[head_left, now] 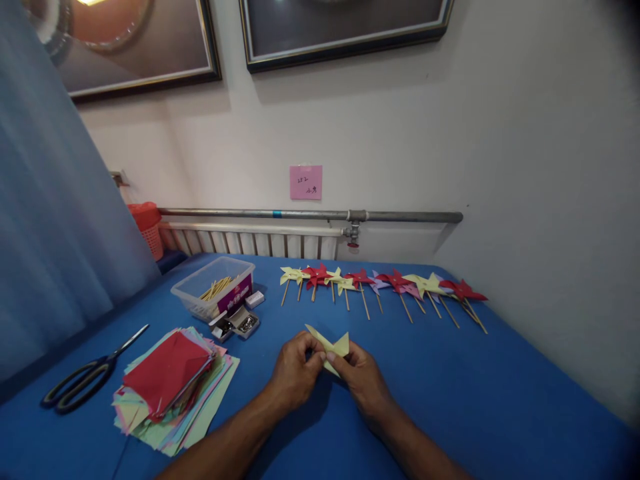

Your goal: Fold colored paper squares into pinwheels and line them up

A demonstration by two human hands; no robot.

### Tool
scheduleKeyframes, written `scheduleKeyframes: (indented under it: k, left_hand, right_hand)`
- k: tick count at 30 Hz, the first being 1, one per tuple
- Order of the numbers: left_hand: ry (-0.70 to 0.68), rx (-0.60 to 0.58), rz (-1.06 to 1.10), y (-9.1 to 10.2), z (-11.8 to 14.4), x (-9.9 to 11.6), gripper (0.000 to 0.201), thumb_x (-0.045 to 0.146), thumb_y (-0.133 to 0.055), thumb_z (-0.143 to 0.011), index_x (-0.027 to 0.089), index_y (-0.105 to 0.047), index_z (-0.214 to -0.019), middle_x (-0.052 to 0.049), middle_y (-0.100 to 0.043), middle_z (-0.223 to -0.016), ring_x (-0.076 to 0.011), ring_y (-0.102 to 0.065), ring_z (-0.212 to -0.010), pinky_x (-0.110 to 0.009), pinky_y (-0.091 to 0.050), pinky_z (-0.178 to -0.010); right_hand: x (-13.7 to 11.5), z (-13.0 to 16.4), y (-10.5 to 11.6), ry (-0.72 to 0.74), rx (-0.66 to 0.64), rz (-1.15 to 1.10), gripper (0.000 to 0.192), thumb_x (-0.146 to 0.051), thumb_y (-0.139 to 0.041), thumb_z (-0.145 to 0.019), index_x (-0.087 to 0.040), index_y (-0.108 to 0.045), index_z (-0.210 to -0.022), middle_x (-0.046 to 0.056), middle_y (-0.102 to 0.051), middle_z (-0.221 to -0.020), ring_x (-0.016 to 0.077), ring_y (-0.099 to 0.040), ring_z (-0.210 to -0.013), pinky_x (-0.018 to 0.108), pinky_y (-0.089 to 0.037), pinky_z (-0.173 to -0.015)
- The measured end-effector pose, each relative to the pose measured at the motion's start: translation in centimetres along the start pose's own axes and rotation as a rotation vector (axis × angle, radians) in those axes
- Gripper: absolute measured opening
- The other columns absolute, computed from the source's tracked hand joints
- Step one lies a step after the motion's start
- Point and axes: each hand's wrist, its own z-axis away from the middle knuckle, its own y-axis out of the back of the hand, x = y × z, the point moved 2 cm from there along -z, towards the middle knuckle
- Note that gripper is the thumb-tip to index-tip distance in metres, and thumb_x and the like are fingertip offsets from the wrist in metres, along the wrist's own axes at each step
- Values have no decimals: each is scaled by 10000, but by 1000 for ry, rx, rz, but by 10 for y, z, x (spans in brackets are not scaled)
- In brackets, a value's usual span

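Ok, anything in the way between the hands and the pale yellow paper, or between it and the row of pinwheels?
Nothing visible: the left hand and right hand both hold the pale yellow paper, and only blue tabletop shows between it and the row of pinwheels. The plastic box sits left of that path.

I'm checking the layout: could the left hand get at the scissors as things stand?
Probably not directly: the left hand is holding yellow paper, and the paper stack lies between it and the scissors.

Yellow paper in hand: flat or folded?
Folded, at least partly: the yellow paper shows pointed flaps angled up between the left hand and right hand.
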Motion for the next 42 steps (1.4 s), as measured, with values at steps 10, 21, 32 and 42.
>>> scheduleKeyframes:
  k: [10, 21, 32, 42]
  left_hand:
    - [-45, -15, -7, -1, 0, -5, 134, 209, -550, -821, 184, -530, -691, 14, -549, -735, -133, -512, -710, -252, -385, -683]
    - [-34, -16, -4, -2, 0, -5, 132, 213, -536, -820, 184, -529, -692, 9, -543, -733, -143, -504, -716, -267, -377, -686]
    - [-30, -6, -29, -2, 1, -3, 139, 205, -530, -819, 187, -515, -682, 16, -541, -723, -136, -505, -697, -262, -370, -671]
    - [-26, -2, -46, -3, 1, -4, 134, 206, -529, -824, 188, -528, -690, 14, -547, -724, -139, -509, -703, -263, -374, -679]
  right_hand:
    - [2, -1, 1, 53, 4, 51, 445, -564, -778, -725, -192, -730, -965, 49, -756, -878, 243, -670, -833, 333, -508, -772]
    - [9, -4, 3, 69, -10, 64, 426, -567, -758, -743, -198, -726, -954, 41, -750, -867, 230, -653, -789, 321, -496, -751]
    - [9, -4, 4, 71, -3, 109, 426, -574, -733, -758, -186, -712, -932, 39, -727, -825, 219, -626, -756, 315, -486, -724]
    - [2, 0, 0, 39, 23, 80, 384, -527, -750, -751, -182, -713, -913, 16, -713, -777, 190, -604, -701, 288, -464, -680]
